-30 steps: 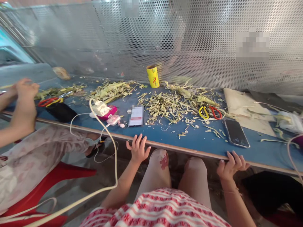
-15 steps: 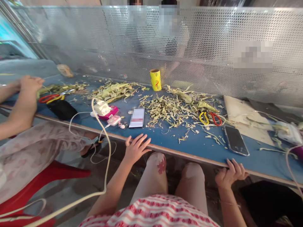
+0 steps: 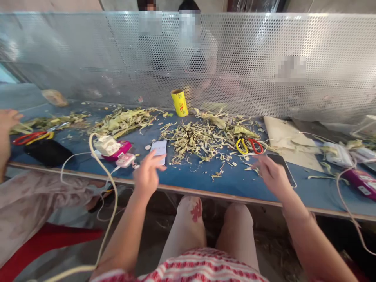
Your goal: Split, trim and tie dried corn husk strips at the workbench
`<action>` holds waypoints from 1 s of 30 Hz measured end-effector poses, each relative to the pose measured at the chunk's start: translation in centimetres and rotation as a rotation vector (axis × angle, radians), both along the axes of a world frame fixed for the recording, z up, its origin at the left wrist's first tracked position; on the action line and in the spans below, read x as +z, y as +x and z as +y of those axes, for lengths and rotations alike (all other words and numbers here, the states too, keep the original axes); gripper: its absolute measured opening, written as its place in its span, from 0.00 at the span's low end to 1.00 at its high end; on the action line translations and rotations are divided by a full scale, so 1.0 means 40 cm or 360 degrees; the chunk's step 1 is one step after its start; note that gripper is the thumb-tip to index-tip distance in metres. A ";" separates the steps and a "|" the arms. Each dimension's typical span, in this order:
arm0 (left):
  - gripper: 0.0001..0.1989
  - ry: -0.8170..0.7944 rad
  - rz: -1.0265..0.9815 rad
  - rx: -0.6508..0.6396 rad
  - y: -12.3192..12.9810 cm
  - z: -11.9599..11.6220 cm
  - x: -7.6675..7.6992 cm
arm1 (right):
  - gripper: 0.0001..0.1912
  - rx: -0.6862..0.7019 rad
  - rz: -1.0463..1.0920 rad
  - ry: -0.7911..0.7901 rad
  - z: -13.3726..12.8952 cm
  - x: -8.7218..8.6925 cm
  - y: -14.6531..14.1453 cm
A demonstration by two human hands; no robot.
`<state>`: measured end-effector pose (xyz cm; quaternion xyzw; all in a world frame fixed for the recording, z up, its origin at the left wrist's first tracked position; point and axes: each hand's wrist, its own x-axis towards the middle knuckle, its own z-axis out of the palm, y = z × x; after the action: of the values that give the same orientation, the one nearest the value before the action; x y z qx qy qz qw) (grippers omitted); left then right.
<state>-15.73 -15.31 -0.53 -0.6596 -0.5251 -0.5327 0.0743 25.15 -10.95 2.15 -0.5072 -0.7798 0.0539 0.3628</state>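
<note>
My left hand [image 3: 147,170], its fingers spread and holding nothing, hovers at the near edge of a phone with a lit screen [image 3: 159,147]. My right hand [image 3: 273,174] is raised over the worktop with loosely stretched fingers, partly covering a dark-screened phone [image 3: 286,166]. Just beyond its fingertips lie scissors with one yellow and one red handle [image 3: 256,145], their blades hidden among plant scraps. Between the two hands spreads a pile of shredded, dried pale-green plant strips [image 3: 192,141].
A yellow cardboard tube [image 3: 179,103] stands before a perforated metal screen [image 3: 249,51]. A magenta power strip [image 3: 117,151] with plugs trails a cable on the left. More plant strips [image 3: 123,120], a black pouch [image 3: 48,150] and another person's hand [image 3: 10,117] are farther left.
Both my hands have left the table's front edge and risen over the worktop, the left toward the lit phone, the right toward the dark phone. The view has turned slightly right.
</note>
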 end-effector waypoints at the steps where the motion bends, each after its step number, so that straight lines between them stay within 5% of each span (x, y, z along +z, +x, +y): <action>1: 0.22 0.0027 0.0163 -0.0243 0.042 0.060 0.031 | 0.17 0.0061 -0.0069 0.0003 0.074 0.033 -0.027; 3: 0.22 0.0029 0.0405 -0.0460 0.115 0.196 0.086 | 0.18 0.0025 -0.0227 0.0027 0.224 0.067 -0.069; 5: 0.18 -0.0020 0.0550 -0.0425 0.171 0.320 0.125 | 0.20 -0.0308 -0.0333 -0.0071 0.343 0.059 -0.090; 7: 0.15 -0.0205 0.0691 -0.0310 0.214 0.407 0.142 | 0.25 -0.0672 -0.0413 -0.0195 0.410 0.024 -0.092; 9: 0.20 -0.0352 0.0739 -0.0130 0.247 0.451 0.137 | 0.28 -0.0801 -0.0532 -0.0347 0.430 -0.019 -0.082; 14: 0.17 -0.0338 0.0745 -0.0374 0.278 0.467 0.057 | 0.26 -0.0826 -0.0510 -0.0246 0.419 -0.081 -0.054; 17: 0.18 -0.0484 0.0725 -0.0302 0.266 0.466 0.029 | 0.28 -0.0904 -0.0474 -0.0184 0.430 -0.085 -0.046; 20: 0.21 -0.0553 0.0579 -0.0164 0.253 0.467 0.034 | 0.31 -0.0955 -0.0435 -0.0272 0.445 -0.085 -0.042; 24: 0.10 -0.0457 0.0422 -0.0224 0.253 0.465 0.050 | 0.30 -0.1039 -0.0447 -0.0497 0.446 -0.078 -0.039; 30: 0.23 -0.0583 0.0604 -0.0159 0.271 0.445 0.046 | 0.21 -0.0902 -0.0602 -0.0360 0.426 -0.048 -0.027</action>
<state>-4.89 2.50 1.32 -0.7752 -0.5563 -0.2985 0.0245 24.06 6.11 0.22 -0.7413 -0.6507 -0.0577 0.1541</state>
